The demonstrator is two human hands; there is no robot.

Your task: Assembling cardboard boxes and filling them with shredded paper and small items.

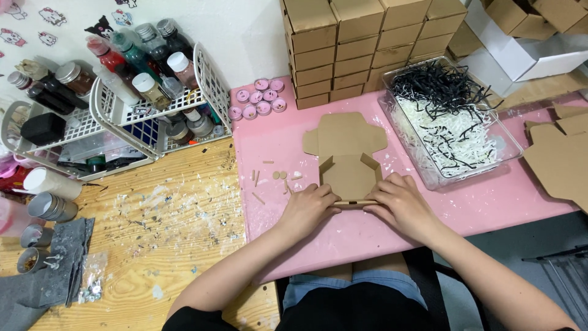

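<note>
A flat brown cardboard box blank (346,153) lies on the pink table (294,147), its near part partly folded up into low walls. My left hand (308,208) presses on the near left corner of the blank. My right hand (398,202) grips the near right corner, fingers curled over the front flap. Both hands touch the same cardboard edge close to my body.
Stacked brown boxes (367,43) stand at the back. A clear tub of black and white paper shreds (447,122) sits to the right. Small pink candles (260,101) lie near white baskets of paint bottles (141,92). More cardboard blanks (560,156) lie far right.
</note>
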